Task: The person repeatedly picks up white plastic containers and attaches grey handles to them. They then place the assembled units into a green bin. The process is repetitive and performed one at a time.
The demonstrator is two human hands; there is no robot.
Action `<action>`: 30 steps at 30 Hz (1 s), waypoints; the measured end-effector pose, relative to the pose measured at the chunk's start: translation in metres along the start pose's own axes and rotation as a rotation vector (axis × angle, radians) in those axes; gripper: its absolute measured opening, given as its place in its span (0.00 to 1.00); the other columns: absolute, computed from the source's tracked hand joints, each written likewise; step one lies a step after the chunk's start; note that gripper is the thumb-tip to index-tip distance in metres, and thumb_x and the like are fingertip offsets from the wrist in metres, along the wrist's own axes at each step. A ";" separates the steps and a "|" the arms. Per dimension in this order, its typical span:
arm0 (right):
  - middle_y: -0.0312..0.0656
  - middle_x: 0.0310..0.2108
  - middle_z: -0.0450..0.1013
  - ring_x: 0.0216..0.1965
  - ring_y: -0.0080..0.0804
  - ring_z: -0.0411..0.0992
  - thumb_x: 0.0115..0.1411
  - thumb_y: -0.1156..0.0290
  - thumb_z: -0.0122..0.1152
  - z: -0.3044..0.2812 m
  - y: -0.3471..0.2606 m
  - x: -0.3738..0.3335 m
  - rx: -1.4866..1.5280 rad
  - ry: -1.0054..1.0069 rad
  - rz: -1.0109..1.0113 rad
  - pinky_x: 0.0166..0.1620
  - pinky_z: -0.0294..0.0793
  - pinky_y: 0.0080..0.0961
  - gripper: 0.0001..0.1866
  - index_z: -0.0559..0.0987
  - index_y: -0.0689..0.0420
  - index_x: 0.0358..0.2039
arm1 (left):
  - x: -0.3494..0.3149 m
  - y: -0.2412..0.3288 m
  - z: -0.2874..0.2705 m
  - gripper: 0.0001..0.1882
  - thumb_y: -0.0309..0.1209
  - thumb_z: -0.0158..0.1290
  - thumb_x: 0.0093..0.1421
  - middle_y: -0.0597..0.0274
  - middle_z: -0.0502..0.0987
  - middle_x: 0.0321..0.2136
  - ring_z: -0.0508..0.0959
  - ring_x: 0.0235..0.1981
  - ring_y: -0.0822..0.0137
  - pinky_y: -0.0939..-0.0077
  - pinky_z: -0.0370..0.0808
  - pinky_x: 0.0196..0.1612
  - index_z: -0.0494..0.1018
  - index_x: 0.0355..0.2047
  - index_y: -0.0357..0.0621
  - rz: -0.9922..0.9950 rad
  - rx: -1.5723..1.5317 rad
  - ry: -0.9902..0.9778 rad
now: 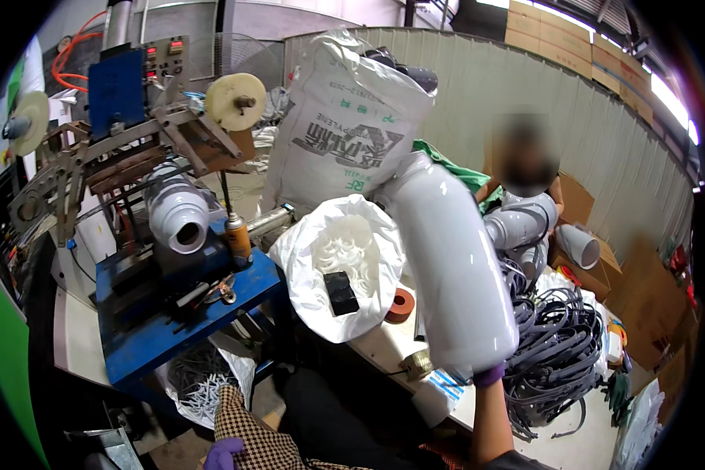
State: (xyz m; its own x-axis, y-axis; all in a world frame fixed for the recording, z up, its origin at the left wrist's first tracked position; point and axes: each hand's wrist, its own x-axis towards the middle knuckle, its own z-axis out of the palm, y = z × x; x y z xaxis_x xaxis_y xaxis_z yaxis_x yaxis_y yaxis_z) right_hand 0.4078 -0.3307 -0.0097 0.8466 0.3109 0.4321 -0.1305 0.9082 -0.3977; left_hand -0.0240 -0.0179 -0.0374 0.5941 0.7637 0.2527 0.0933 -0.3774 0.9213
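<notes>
My right hand (pixel 489 376), in a purple glove, grips the lower end of a large white plastic pipe fitting (pixel 446 258) and holds it upright above the table. My left hand (pixel 225 453), also gloved in purple, rests low on my checked-cloth lap with its fingers curled and nothing visibly in it. A second white pipe fitting (pixel 178 215) sits clamped in the blue machine (pixel 172 313) at the left. An open white bag (pixel 333 266) of white plastic rings, with a black block on it, lies between the machine and the held fitting.
A big printed white sack (pixel 345 125) stands behind. A heap of grey rubber rings (pixel 560 352) lies at the right. Another person (pixel 525 196) sits beyond, beside grey pipe fittings. An orange tape roll (pixel 400 305) and a brass ring (pixel 417 364) lie on the table.
</notes>
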 end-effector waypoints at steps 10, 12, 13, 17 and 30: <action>0.46 0.56 0.77 0.59 0.52 0.75 0.59 0.73 0.57 0.175 0.080 -0.001 -1.091 -1.508 -0.135 0.56 0.79 0.41 0.18 0.86 0.47 0.48 | 0.056 0.002 -0.077 0.58 0.67 0.56 0.56 0.46 0.66 0.65 0.68 0.65 0.47 0.50 0.68 0.65 0.46 0.76 0.49 -0.099 -1.022 -0.160; 0.34 0.58 0.74 0.56 0.42 0.76 0.60 0.72 0.54 0.207 0.115 0.004 -1.097 -1.802 -0.514 0.52 0.80 0.32 0.26 0.79 0.34 0.58 | 0.024 -0.025 -0.124 0.50 0.49 0.58 0.59 0.49 0.62 0.68 0.65 0.68 0.52 0.51 0.65 0.68 0.47 0.75 0.46 -0.147 -0.570 -0.238; 0.32 0.58 0.74 0.55 0.38 0.76 0.60 0.71 0.54 0.220 0.132 0.002 -1.093 -1.840 -0.664 0.54 0.78 0.30 0.28 0.76 0.32 0.61 | -0.001 -0.039 -0.134 0.48 0.44 0.57 0.59 0.51 0.60 0.70 0.64 0.69 0.54 0.52 0.65 0.68 0.48 0.75 0.45 -0.179 -0.518 -0.191; 0.41 0.45 0.78 0.42 0.43 0.78 0.57 0.58 0.68 0.249 0.237 0.043 -1.660 -1.503 -0.613 0.40 0.80 0.39 0.35 0.69 0.44 0.66 | -0.105 -0.075 -0.135 0.39 0.41 0.51 0.63 0.47 0.61 0.69 0.66 0.66 0.47 0.47 0.68 0.65 0.55 0.72 0.42 -0.472 -1.056 0.357; 0.50 0.33 0.69 0.33 0.48 0.69 0.51 0.62 0.65 0.161 0.262 0.007 -1.401 -1.195 -1.011 0.35 0.67 0.47 0.14 0.75 0.56 0.34 | -0.049 0.006 -0.116 0.36 0.36 0.53 0.63 0.52 0.64 0.66 0.67 0.65 0.52 0.50 0.68 0.65 0.57 0.70 0.44 -0.163 -0.648 0.811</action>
State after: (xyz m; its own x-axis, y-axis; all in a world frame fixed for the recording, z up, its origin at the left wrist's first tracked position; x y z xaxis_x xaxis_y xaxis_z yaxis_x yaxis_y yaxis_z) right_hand 0.2969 -0.0453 0.0194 -0.3843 0.4653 0.7973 0.9216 0.2444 0.3016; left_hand -0.1449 0.0033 -0.0103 -0.1227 0.9924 0.0130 -0.4634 -0.0689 0.8835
